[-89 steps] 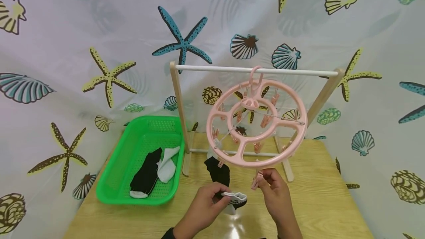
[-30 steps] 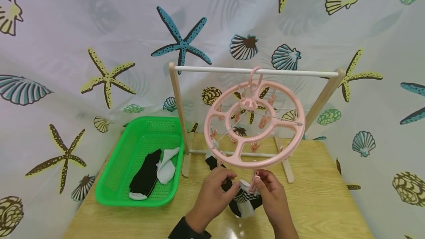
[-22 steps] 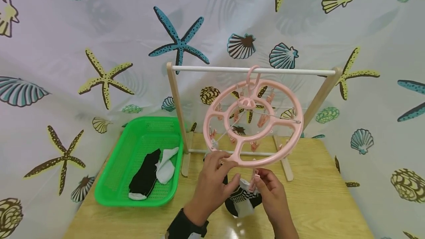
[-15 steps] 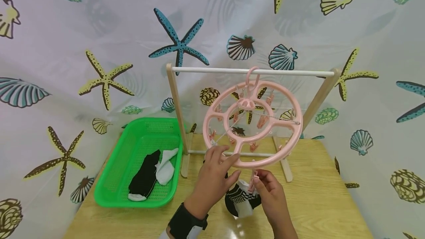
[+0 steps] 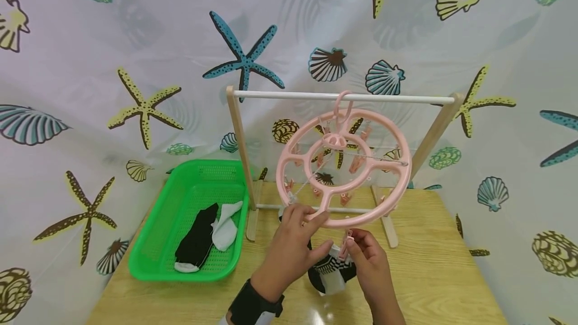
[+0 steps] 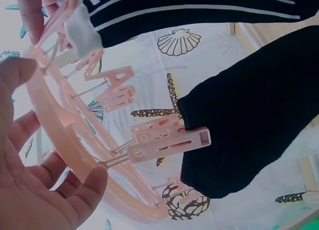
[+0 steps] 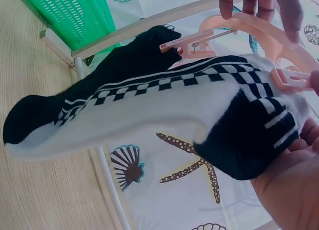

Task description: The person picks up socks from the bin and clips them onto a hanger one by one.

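Left hand (image 5: 289, 247): is curling around the pink hanger (image 5: 356, 222)
Right hand (image 5: 372, 265): is pinching a clip (image 5: 344, 249) at the checkered sock (image 7: 154, 110)
Black sock (image 6: 249, 110): is hanging from a second clip (image 6: 169, 149)

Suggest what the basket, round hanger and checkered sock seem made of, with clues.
Green basket: probably plastic, slightly glossy, with regular perforations.
Round hanger: likely smooth plastic, judging by its shiny highlights.
Checkered sock: apparently matte knit fabric, bending softly.
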Tool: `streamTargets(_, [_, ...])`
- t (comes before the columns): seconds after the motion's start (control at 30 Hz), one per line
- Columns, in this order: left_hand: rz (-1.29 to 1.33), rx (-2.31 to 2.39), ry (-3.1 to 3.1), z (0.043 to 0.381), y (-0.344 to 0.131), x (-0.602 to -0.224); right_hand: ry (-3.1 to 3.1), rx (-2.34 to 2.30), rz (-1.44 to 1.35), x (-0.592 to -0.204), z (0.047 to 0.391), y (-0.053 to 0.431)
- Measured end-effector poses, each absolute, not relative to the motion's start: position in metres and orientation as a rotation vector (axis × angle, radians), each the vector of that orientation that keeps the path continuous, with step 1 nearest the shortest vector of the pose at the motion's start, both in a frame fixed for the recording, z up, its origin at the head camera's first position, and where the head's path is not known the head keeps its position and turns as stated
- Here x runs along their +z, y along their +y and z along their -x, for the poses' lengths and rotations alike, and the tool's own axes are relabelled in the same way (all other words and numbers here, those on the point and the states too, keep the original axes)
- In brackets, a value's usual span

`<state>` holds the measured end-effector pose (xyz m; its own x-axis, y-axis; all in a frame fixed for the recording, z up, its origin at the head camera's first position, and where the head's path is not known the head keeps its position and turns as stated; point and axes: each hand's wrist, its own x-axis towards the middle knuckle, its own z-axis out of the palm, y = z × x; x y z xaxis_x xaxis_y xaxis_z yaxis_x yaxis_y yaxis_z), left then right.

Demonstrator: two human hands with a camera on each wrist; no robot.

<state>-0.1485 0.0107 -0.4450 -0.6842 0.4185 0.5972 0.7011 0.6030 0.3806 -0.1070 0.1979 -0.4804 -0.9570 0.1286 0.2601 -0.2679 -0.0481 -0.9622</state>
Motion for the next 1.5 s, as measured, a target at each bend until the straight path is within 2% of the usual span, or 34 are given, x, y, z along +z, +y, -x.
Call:
streamTargets(0.87, [0.775,-1.001,-2.356,0.151,0.007,-0.436,-2.035,2.079,-0.051,-0.482,0.107,0.194])
streamTargets(1.5, [0.776,-0.870,-2.331,0.158,-0.001,-0.428,-1.965,2.035,0.013,-0.480,0.100,0.197])
